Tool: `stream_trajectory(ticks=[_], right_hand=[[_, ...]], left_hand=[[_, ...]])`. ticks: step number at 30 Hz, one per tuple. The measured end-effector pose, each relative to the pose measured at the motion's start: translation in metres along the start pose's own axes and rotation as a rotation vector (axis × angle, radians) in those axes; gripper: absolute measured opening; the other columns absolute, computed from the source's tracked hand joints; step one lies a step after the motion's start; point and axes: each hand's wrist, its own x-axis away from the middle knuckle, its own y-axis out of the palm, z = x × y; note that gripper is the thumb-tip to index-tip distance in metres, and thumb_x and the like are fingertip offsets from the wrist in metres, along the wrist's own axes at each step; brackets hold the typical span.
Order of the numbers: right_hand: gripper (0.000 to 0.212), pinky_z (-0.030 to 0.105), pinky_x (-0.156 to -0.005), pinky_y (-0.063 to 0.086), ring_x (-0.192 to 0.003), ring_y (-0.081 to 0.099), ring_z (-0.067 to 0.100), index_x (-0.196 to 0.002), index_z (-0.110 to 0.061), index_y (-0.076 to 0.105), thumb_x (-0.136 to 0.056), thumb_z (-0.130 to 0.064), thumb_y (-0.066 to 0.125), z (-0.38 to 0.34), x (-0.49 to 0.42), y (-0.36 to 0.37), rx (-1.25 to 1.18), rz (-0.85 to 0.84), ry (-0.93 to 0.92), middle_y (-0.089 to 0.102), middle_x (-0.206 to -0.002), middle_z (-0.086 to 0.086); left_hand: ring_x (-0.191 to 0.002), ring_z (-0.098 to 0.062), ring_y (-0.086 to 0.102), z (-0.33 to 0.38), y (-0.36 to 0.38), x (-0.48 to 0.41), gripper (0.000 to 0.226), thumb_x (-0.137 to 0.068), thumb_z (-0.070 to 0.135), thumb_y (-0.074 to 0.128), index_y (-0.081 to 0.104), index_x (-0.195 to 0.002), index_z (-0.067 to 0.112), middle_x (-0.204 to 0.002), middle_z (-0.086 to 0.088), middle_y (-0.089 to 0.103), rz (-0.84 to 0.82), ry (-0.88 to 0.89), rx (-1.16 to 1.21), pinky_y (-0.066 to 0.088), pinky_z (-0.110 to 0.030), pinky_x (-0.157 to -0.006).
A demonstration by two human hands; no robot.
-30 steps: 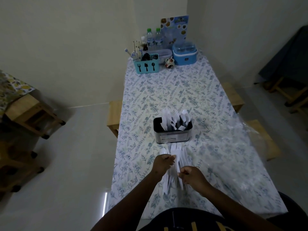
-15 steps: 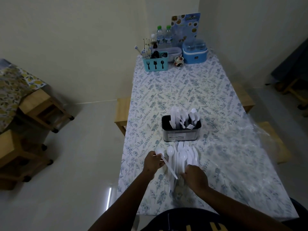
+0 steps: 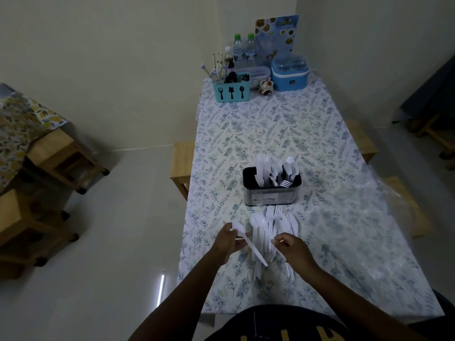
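Sorting looks partly done: the black cutlery holder already stands stocked with white knives, forks and spoons, while a pile of plastic cutlery waits on the table just before it. The left hand grips one white plastic spoon beside the pile; the right hand pinches handles in the pile

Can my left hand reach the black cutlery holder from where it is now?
Probably yes. The black cutlery holder stands just beyond the left hand, with only bare tablecloth between them; the loose cutlery lies to one side. Its grip holds a white spoon, though.
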Motion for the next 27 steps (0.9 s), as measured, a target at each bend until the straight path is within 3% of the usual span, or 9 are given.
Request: stream_trajectory(ticks=[2, 6, 10, 14, 20, 25, 27], right_hand=[[0.013, 0.019, -0.059, 0.044, -0.066, 0.06, 0.006, -0.085, -0.016, 0.069, -0.088, -0.028, 0.064, -0.007, 0.005, 0.002, -0.042, -0.05, -0.009, 0.068, -0.077, -0.003], [0.016, 0.008, -0.052, 0.038, -0.054, 0.053, -0.003, -0.075, -0.014, 0.069, -0.085, -0.027, 0.069, -0.011, 0.008, 0.009, 0.012, -0.072, -0.047, 0.065, -0.068, -0.005], [0.024, 0.011, -0.052, 0.038, -0.052, 0.049, 0.0, -0.066, -0.014, 0.063, -0.082, -0.03, 0.072, -0.01, 0.005, 0.011, 0.078, -0.039, -0.077, 0.06, -0.062, -0.004], [0.03, 0.012, -0.05, 0.036, -0.049, 0.046, 0.001, -0.059, -0.02, 0.054, -0.081, -0.031, 0.072, -0.013, 0.005, 0.012, 0.124, -0.029, -0.089, 0.051, -0.054, -0.007], [0.033, 0.012, -0.05, 0.035, -0.051, 0.045, 0.002, -0.058, -0.023, 0.049, -0.086, -0.031, 0.067, -0.017, 0.003, 0.023, 0.154, -0.05, -0.084, 0.049, -0.055, -0.008], [0.026, 0.008, -0.053, 0.038, -0.061, 0.054, 0.002, -0.063, -0.024, 0.057, -0.087, -0.017, 0.063, -0.014, -0.006, 0.03, 0.212, -0.026, -0.036, 0.059, -0.065, -0.011], [0.019, 0.011, -0.057, 0.041, -0.068, 0.06, 0.009, -0.067, -0.021, 0.061, -0.085, -0.015, 0.063, -0.014, -0.012, 0.036, 0.251, -0.021, -0.033, 0.063, -0.07, -0.008]], left_hand=[[-0.109, -0.035, 0.063, 0.0, -0.001, -0.001, 0.033, -0.101, 0.01, 0.038, 0.045, -0.132, 0.003, -0.124, -0.024, 0.059, -0.028, -0.022, 0.021, 0.058, -0.036, -0.077], [-0.102, -0.032, 0.062, 0.004, 0.0, 0.005, 0.026, -0.102, 0.006, 0.036, 0.051, -0.123, 0.005, -0.113, -0.016, 0.061, -0.095, -0.03, 0.047, 0.055, -0.038, -0.085], [-0.105, -0.033, 0.06, 0.002, -0.001, 0.005, 0.033, -0.103, 0.015, 0.04, 0.049, -0.13, -0.001, -0.119, -0.02, 0.059, -0.134, -0.027, 0.065, 0.053, -0.04, -0.09], [-0.106, -0.034, 0.062, 0.0, 0.003, 0.006, 0.033, -0.102, 0.026, 0.044, 0.054, -0.122, 0.002, -0.119, -0.022, 0.061, -0.125, -0.014, 0.077, 0.053, -0.042, -0.092], [-0.099, -0.032, 0.065, -0.003, -0.006, 0.003, 0.023, -0.097, 0.007, 0.049, 0.057, -0.117, -0.002, -0.12, -0.027, 0.06, 0.001, 0.017, 0.037, 0.059, -0.03, -0.07], [-0.094, -0.03, 0.064, 0.005, -0.023, 0.006, 0.022, -0.099, 0.007, 0.045, 0.053, -0.117, -0.003, -0.112, -0.025, 0.06, 0.048, 0.045, 0.077, 0.059, -0.029, -0.07], [-0.096, -0.032, 0.063, 0.005, -0.031, 0.006, 0.023, -0.099, 0.008, 0.045, 0.053, -0.117, -0.005, -0.113, -0.027, 0.059, 0.064, 0.057, 0.081, 0.059, -0.028, -0.067]])
